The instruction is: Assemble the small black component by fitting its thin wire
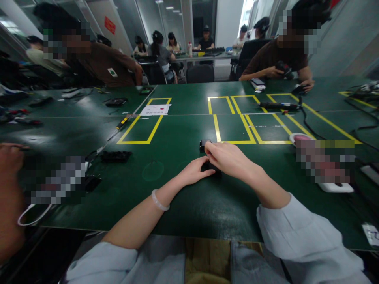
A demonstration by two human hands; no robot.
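Note:
My left hand (196, 172) reaches to the middle of the green table (177, 205), thumb and fingers around the near left side of a small black object (213, 167). Over that same object is my right hand (226, 156), its fingers bent down and pinched together at its top. Most of the black object is hidden by both hands. Just beyond my right fingertips lies another small black piece (202, 145), close to the near ends of the yellow tape lines (217, 128).
A black part (116, 156), a yellow-handled screwdriver (122, 123) and a white paper (155, 109) lie to the left. On the right are a phone on a white stand (336, 187) and black cables. People sit across the table; another person's arm (10, 197) is at the left edge.

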